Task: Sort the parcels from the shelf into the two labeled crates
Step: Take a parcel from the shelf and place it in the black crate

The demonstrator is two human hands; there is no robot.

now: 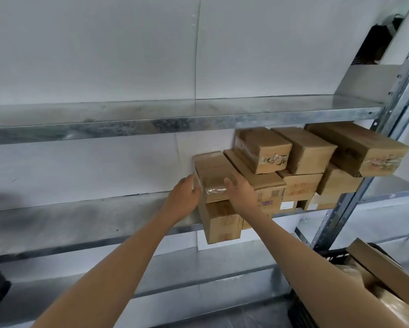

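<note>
Left hand [183, 197] gripping taped parcel [213, 174], right hand [242, 192] alongside

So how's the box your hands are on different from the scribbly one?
The held box has the left hand and right hand on its sides; the scribbled box is untouched. The scribbled box shows black writing; the held box shows shiny tape. The scribbled box sits higher than the held box. Both are brown cardboard, on one shelf.
</note>
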